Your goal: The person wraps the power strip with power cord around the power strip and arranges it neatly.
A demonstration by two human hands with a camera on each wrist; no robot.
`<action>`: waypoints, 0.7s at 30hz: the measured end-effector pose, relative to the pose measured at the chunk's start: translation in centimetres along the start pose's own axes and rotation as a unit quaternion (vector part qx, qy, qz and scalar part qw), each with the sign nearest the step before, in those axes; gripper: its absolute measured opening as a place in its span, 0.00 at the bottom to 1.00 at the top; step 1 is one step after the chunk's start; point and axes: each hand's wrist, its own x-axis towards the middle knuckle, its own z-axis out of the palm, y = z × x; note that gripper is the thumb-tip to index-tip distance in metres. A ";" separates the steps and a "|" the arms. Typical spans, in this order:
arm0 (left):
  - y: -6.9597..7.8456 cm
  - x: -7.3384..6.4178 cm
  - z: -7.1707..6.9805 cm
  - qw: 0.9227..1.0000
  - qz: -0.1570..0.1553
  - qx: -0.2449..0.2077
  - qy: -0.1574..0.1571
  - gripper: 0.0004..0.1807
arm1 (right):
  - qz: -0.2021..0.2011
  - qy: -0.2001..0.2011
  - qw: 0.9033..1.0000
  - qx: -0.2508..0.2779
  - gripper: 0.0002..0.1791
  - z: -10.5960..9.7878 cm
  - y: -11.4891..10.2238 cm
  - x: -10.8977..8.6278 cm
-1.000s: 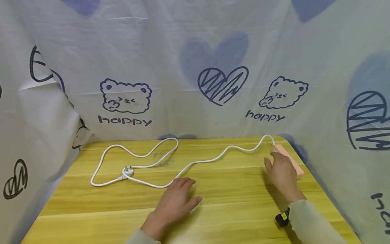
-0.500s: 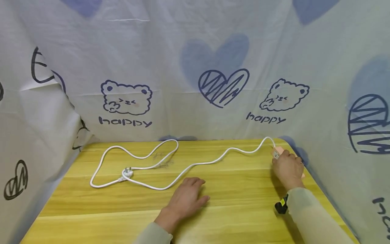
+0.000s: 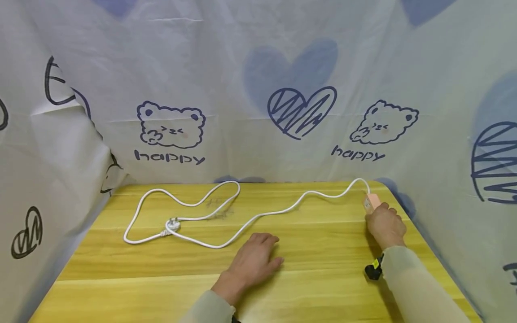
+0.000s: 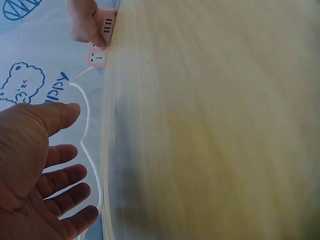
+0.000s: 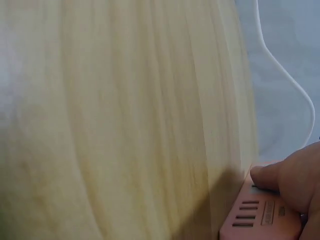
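Note:
A pink power strip (image 3: 373, 202) with sockets is at the table's back right corner. My right hand (image 3: 386, 226) grips it from above, hiding most of its body in the head view. USB-like slots on the power strip (image 4: 107, 25) show in the left wrist view, beside the gripping fingers. From its far end a white cord (image 3: 278, 211) winds left across the table to a white plug (image 3: 173, 225), whose prongs point up. My left hand (image 3: 254, 264) is at the middle of the table, fingers loosely extended, holding nothing, in front of the cord.
The yellow wood-grain table (image 3: 161, 296) is enclosed by a white cloth (image 3: 238, 148) printed with hearts and bears, at the back and both sides. A loop of cord lies on the left half. A small black device (image 3: 373, 271) sits at my right wrist.
My right hand has moved onto the power strip and taken hold of it. The strip now looks turned or tilted. My left hand has shifted right, away from the cord.

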 end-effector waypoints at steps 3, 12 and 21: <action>0.0 0.1 0.1 1.000 0.000 0.000 -0.001 0.28 | 0.004 -0.011 1.000 0.002 0.32 -0.2 -0.4 -0.2; 0.1 0.1 0.2 1.000 0.001 -0.006 -0.011 0.28 | -0.068 -0.027 0.995 0.062 0.35 -0.6 -2.7 -3.7; 0.6 0.0 0.2 1.000 0.015 -0.017 0.005 0.28 | -0.116 -0.029 0.985 0.126 0.33 -0.2 -5.6 -8.0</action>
